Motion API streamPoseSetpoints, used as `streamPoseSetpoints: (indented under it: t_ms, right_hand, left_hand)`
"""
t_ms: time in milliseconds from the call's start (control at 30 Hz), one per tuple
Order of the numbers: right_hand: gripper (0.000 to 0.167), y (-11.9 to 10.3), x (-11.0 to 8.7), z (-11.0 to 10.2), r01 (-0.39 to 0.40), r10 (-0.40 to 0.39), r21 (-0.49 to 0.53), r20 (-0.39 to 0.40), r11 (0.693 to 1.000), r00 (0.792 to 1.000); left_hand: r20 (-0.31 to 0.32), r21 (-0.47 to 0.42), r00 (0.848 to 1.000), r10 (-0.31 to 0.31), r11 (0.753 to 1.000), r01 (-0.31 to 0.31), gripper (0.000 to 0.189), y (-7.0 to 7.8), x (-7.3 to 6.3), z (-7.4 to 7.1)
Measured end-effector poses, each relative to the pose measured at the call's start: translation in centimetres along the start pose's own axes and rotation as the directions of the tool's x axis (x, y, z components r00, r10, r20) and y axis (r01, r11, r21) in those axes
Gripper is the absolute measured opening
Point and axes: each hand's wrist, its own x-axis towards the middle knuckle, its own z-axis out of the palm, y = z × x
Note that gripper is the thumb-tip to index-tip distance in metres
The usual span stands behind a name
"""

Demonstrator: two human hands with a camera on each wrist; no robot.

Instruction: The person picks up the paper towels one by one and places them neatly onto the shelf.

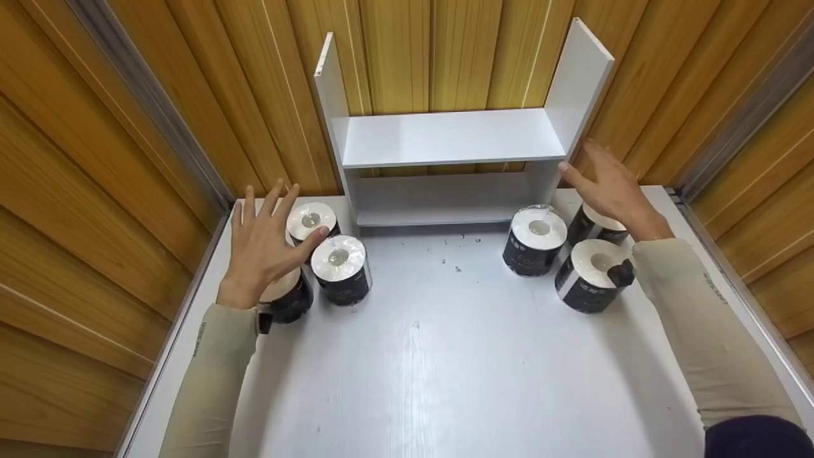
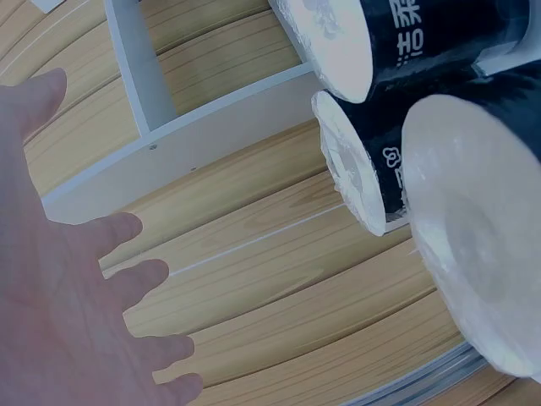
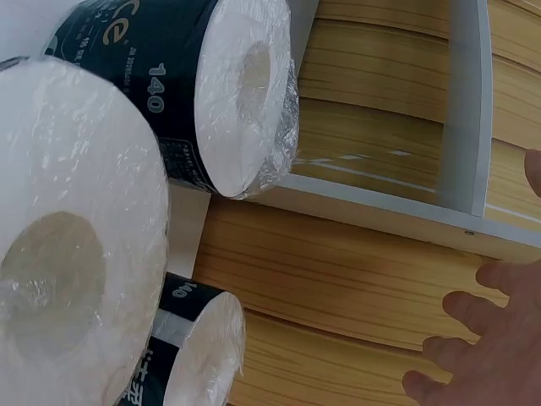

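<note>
Over a white tabletop (image 1: 413, 362), we are seeing a person's bare hands reaching out towards either side of a white shelf unit (image 1: 455, 137). The left hand (image 1: 264, 251) is hovering palm-down above a cluster of three toilet rolls, its fingers fanning wide apart and gripping nothing; its thumb is crossing in front of the back roll (image 1: 320, 212), though whether it is touching we cannot tell. Just beside, the front roll (image 1: 343, 277) is standing upright in its dark wrapper, while the outer roll (image 1: 289, 300) is hiding partly beneath the hand. Across the tabletop, the right hand (image 1: 613, 191) is stretching its fingers out, likewise gripping nothing, with its thumb pointing at the right side panel (image 1: 580, 83) of the shelf unit (contact there is something we cannot confirm). Near that hand, a second trio is standing upright: the inner roll (image 1: 536, 249) by the shelf unit, the near roll (image 1: 586, 284) beside the right sleeve (image 1: 699, 331), and the far roll (image 1: 593, 227) showing only partly beneath the wrist. Behind everything, wood-look panelling (image 1: 455, 51) is lining the walls.
</note>
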Motion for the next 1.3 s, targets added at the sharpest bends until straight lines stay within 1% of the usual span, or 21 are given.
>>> streamPoseSetpoints:
  t_ms: [100, 233, 333, 533, 700, 933, 1133, 1233, 1300]
  right_hand:
    - [0.099, 0.0, 0.3, 0.0, -0.010, 0.010, 0.043, 0.010, 0.999, 1.000]
    - [0.101, 0.2, 0.3, 0.2, -0.036, 0.033, 0.082, 0.030, 0.996, 0.999]
    - [0.102, 0.1, 0.4, 0.3, -0.044, 0.041, 0.111, 0.030, 0.993, 0.999]
    - [0.105, -0.8, 0.8, 1.0, -0.031, 0.029, 0.174, 0.010, 0.984, 1.000]
    - [0.103, -1.0, 1.2, 1.1, -0.053, 0.054, 0.207, 0.002, 0.977, 0.999]
    - [0.094, -0.8, 1.8, 1.5, -0.054, 0.071, 0.262, -0.056, 0.964, 0.996]
    - [0.092, -0.9, 2.1, 1.8, -0.067, 0.097, 0.331, -0.076, 0.941, 0.992]
    - [0.087, -1.2, 2.2, 1.9, -0.062, 0.105, 0.345, -0.109, 0.937, 0.988]
    - [0.082, -1.5, 2.3, 1.9, -0.042, 0.097, 0.355, -0.138, 0.934, 0.986]
  left_hand:
    - [-0.014, 0.011, 1.000, 0.004, 1.000, -0.004, 0.097, -0.1, -0.5, -0.1]
    - [-0.005, 0.018, 1.000, 0.002, 1.000, -0.002, 0.095, 0.0, -1.5, 0.1]
    - [-0.012, 0.021, 1.000, -0.003, 1.000, 0.003, 0.095, 0.0, -2.3, 0.4]
    - [-0.060, 0.024, 0.998, -0.017, 1.000, 0.019, 0.092, -0.4, -4.6, 0.7]
    - [-0.114, 0.013, 0.993, -0.023, 1.000, 0.024, 0.088, -0.6, -6.0, 1.3]
    - [-0.163, -0.001, 0.986, -0.015, 1.000, 0.015, 0.084, -0.6, -7.6, 2.7]
    - [-0.207, -0.013, 0.978, -0.018, 1.000, 0.016, 0.082, -0.8, -8.7, 3.6]
    - [-0.213, -0.021, 0.977, -0.023, 1.000, 0.019, 0.081, -0.9, -9.3, 3.9]
    - [-0.221, -0.024, 0.975, -0.026, 0.999, 0.021, 0.080, -1.0, -9.7, 4.1]
